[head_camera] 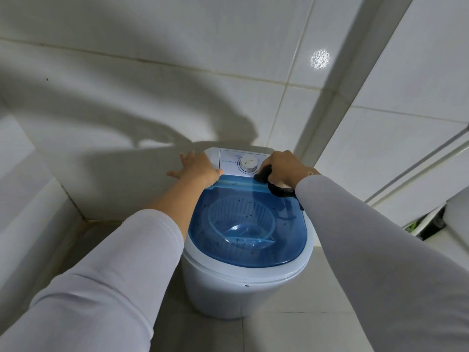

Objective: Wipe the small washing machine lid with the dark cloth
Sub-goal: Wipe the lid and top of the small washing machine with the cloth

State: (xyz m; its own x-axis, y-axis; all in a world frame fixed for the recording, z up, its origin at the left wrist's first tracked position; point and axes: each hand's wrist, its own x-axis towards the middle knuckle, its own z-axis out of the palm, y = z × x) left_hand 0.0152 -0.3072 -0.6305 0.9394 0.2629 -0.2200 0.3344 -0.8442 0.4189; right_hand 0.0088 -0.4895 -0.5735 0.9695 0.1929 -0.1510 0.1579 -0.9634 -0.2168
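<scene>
A small white washing machine (243, 288) stands on the floor against a tiled wall. Its see-through blue lid (286, 240) is down and carries dark specks; a pale basket shows through it. My right hand (284, 167) is closed on the dark cloth (264, 174), pressing it at the lid's far right edge, next to the white dial (249, 163) on the control panel. A loose end of the cloth hangs under my wrist. My left hand (196, 167) lies flat, fingers spread, on the machine's far left corner.
White tiled walls close in behind and on the left. A white door frame (337, 102) rises at the right, with a white appliance or cabinet (451, 224) beside it. Grey floor tiles surround the machine.
</scene>
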